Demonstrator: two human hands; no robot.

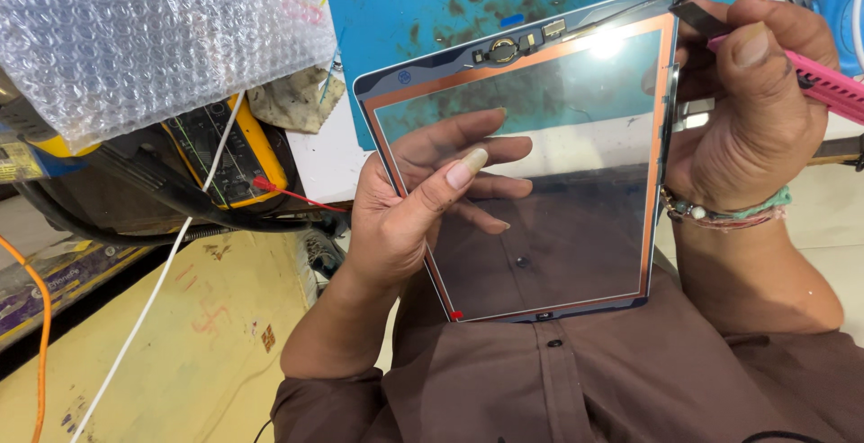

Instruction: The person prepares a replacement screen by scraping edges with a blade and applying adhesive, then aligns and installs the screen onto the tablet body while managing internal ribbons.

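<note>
The left hand (396,218) gripped the tablet glass panel (531,164) by its left edge, held above the lap. The right hand (751,110) clasped a pink blade tool (810,78) at the panel's top right corner; adhesive cleaning looked only begun, the orange border strip largely intact.

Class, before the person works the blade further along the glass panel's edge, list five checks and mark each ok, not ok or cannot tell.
1. Left hand grips the glass panel, thumb on top, fingers beneath: ok.
2. Right hand holds the pink tool firmly: ok.
3. Blade meets the panel's top right corner: ok.
4. Panel free of cracks: cannot tell, glare near the top.
5. Panel supported by a surface: not ok, it is held in the air over the lap.
</note>
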